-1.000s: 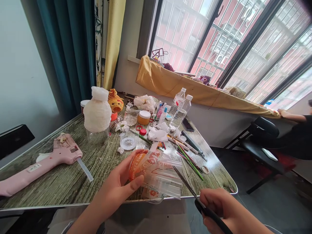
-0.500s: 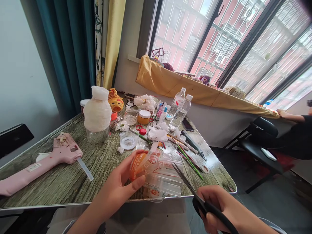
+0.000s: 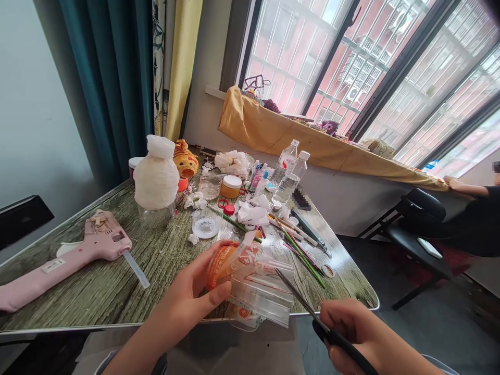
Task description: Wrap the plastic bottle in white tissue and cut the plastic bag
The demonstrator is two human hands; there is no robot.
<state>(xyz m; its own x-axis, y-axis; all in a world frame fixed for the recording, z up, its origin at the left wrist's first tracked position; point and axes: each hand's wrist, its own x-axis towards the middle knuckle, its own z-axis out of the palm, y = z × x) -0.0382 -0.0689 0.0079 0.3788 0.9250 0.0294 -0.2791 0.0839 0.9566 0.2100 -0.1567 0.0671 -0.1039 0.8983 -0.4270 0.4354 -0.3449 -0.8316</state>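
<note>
My left hand (image 3: 199, 281) is wrapped round a cut clear plastic bottle (image 3: 261, 284) with an orange printed label, held over the table's front edge. The bottle's cut side shows loose strips of plastic pointing right. In my right hand (image 3: 351, 333) is a pair of black-handled scissors (image 3: 302, 299), its fingers in the handles. The blades look nearly closed, and their tips lie at the bottle's right part; whether they touch the plastic I cannot tell.
A pink glue gun (image 3: 94, 245) lies at the left of the wood-grain table (image 3: 156, 250). Behind stand a white-wrapped bottle (image 3: 156, 177), a white-lidded jar (image 3: 231, 186) and two clear bottles (image 3: 291, 177). Several pencils (image 3: 302, 255) lie at the right. A person's arm (image 3: 469, 188) rests on the sill.
The bottle has tilted slightly in my left hand, its right end lower. My right hand and the scissors have shifted a little downward, and the blades look more closed.
</note>
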